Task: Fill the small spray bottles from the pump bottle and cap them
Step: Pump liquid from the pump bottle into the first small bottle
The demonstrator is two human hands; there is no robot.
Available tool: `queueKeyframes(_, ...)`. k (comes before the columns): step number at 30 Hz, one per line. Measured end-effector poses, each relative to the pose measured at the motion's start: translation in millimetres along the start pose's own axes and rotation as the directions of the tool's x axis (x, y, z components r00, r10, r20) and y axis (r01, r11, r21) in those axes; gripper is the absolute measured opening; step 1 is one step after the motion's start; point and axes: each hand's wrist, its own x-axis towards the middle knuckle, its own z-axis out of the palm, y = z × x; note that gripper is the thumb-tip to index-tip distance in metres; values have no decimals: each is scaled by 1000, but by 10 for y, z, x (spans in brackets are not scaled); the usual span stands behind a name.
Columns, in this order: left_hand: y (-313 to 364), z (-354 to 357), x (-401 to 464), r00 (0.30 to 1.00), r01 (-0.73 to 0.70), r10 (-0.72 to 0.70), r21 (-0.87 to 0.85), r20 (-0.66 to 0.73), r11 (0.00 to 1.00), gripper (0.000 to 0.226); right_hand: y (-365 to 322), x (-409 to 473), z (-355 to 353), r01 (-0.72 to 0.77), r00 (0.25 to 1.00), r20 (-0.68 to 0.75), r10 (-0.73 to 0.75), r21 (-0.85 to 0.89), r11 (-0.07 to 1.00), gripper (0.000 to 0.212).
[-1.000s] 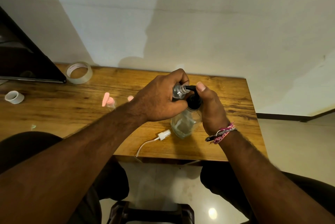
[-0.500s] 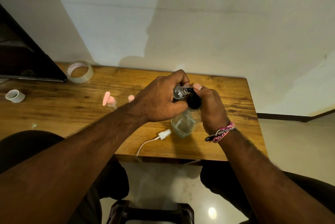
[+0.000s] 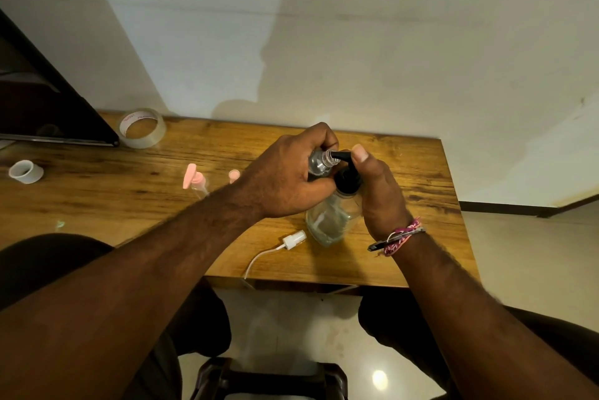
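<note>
At the desk's (image 3: 405,257) right end, both hands meet over the pump bottle (image 3: 330,221).

Left hand (image 3: 285,179): fingers curled round a small clear spray bottle (image 3: 319,161), held tilted with its open neck against the black pump nozzle (image 3: 340,156). Grip sits on the body, below the neck.

Right hand (image 3: 379,192): wrapped beside the pump head (image 3: 348,177), thumb raised above the nozzle; whether the fingers clasp the collar is hidden.

Pump bottle: stands upright on the desk, clear, part full.

Handling, judged: the spray bottle looks light and rigid, smooth and likely slippery if wetted; a grip round the body is apt, leaving the neck free. Its narrow mouth makes spillage a risk if it drifts off the nozzle. The pump bottle looks heavier and steady, but a downward press off-centre could tip it; bracing at the collar is sound.

Outward: white sprayer cap (image 3: 293,239) with dip tube lies just beside the pump bottle. Pink-capped bottle (image 3: 196,182) stands to the left; tape roll (image 3: 142,127) at the rear.
</note>
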Motion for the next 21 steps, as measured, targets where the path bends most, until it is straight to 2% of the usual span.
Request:
queueKeyframes(4, 4, 0, 0, 1000, 2, -2, -1, -1, 1000, 36, 5, -5, 8, 17, 1000, -8, -17, -27, 999, 100)
queueKeyframes(10, 20, 6, -2, 1000, -12, 12, -9, -8, 1000, 33, 31, 6, -4, 19, 999, -47, -20, -20, 1000, 85)
queueKeyframes(13, 16, 3, 0, 1000, -10, 10, -5, -5, 1000, 37, 45, 19, 4, 12, 999, -45, -12, 3, 1000, 87)
queueKeyframes(16, 8, 7, 0, 1000, -9, 9, 6, -5, 1000, 39, 68, 37, -3, 29, 998, -52, -29, 11, 1000, 76)
queueKeyframes(21, 3, 27, -3, 1000, -21, 21, 14, -7, 1000, 37, 116, 55, -18, 50, 996, -70, -50, -8, 999, 72)
